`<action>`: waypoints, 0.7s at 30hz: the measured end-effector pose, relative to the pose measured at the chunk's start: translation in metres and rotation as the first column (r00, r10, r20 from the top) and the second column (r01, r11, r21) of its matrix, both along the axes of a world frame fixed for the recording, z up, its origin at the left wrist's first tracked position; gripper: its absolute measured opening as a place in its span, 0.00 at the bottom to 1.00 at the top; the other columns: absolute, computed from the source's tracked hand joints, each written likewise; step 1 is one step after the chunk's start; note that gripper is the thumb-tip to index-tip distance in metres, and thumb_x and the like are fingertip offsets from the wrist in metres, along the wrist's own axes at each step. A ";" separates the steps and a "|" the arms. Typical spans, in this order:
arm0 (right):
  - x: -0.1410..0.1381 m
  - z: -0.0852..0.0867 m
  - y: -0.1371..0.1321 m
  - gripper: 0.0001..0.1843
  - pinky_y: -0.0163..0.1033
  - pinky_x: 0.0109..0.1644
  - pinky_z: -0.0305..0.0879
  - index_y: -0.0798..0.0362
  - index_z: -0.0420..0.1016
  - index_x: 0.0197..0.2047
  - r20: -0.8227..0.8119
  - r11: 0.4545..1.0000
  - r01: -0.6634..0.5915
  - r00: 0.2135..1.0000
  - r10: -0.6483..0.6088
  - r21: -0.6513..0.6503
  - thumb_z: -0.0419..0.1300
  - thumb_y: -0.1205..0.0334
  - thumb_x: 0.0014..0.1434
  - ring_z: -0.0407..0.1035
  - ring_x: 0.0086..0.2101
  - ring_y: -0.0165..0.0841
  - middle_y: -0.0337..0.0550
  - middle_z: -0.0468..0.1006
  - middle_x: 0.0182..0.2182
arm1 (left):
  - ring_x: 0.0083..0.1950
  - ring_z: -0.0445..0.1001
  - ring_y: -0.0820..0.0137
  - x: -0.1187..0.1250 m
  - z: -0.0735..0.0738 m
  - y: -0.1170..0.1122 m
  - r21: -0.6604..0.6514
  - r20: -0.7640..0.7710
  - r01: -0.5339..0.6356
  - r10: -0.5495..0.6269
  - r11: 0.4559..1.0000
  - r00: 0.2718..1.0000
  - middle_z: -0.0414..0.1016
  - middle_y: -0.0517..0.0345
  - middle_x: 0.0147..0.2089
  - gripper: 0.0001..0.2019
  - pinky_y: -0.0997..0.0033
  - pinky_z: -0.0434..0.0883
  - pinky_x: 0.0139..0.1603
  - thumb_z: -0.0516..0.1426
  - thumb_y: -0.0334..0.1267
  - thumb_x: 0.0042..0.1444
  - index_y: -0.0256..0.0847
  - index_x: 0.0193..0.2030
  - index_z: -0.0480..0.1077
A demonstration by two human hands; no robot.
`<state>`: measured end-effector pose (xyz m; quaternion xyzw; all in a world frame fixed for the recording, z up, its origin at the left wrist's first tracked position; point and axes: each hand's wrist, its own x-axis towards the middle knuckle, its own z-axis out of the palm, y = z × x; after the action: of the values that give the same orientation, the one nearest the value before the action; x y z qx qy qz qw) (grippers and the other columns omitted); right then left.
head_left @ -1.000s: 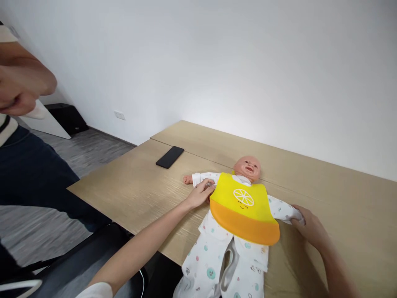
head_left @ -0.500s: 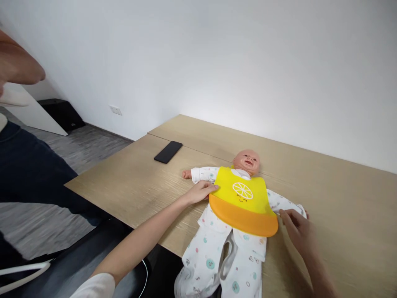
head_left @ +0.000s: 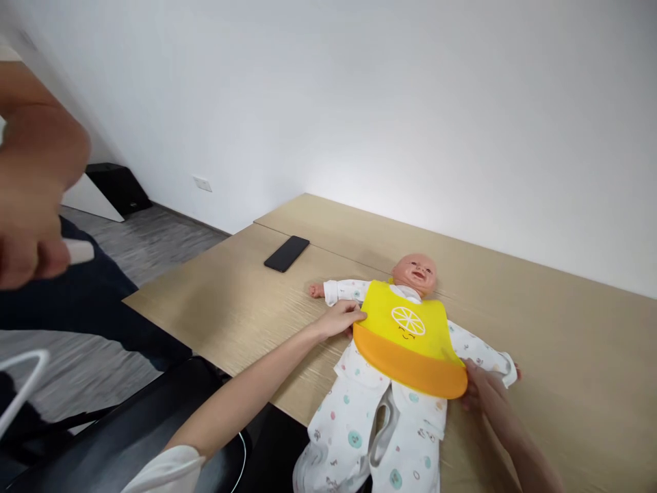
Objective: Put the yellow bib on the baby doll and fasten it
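Open tabletop [head_left: 595, 363] at far right, doll's outstretched arm [head_left: 477, 348] in between.

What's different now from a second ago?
The right hand has let go of the sleeve of the doll and moved inward to the bib edge. The left hand now has its thumb over the opposite edge. A co-worker's hand has come lower, holding something white. Doll and phone stayed put.

Tan tabletop [head_left: 246, 308] under black phone [head_left: 287, 254] and doll [head_left: 355, 368]
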<state>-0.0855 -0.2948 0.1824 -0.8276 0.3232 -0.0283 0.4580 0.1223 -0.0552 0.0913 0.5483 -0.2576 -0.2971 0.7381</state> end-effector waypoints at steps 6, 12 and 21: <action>0.034 0.006 0.012 0.22 0.31 0.31 0.64 0.56 0.64 0.32 0.021 0.997 0.058 0.998 -0.059 0.048 0.59 0.44 0.45 0.66 0.34 0.31 0.42 0.71 0.35 | 0.24 0.56 0.78 0.001 -0.001 -0.009 -0.034 0.054 -0.085 0.087 0.996 0.995 0.58 0.64 0.23 0.09 0.77 0.52 0.23 0.55 0.38 0.43 0.36 0.23 0.59; 0.041 -0.003 0.023 0.22 0.30 0.28 0.63 0.54 0.55 0.31 0.128 0.974 0.040 0.989 -0.070 0.223 0.63 0.52 0.43 0.64 0.30 0.28 0.36 0.68 0.28 | 0.27 0.56 0.76 0.000 0.000 -0.017 -0.079 0.092 -0.078 0.085 0.994 0.992 0.58 0.64 0.25 0.05 0.76 0.53 0.27 0.53 0.34 0.42 0.37 0.23 0.59; 0.047 -0.003 0.026 0.21 0.34 0.36 0.68 0.52 0.59 0.39 0.223 0.961 -0.004 0.973 -0.060 0.275 0.63 0.58 0.43 0.68 0.37 0.32 0.40 0.71 0.39 | 0.29 0.57 0.75 -0.007 -0.001 -0.014 -0.163 0.102 -0.092 0.109 0.982 0.989 0.58 0.63 0.27 0.04 0.76 0.54 0.29 0.52 0.33 0.43 0.37 0.25 0.59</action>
<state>-0.0386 -0.2692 0.1798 -0.7429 0.2807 -0.0851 0.6017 0.1152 -0.0691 0.0905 0.5162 -0.2928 -0.2073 0.7777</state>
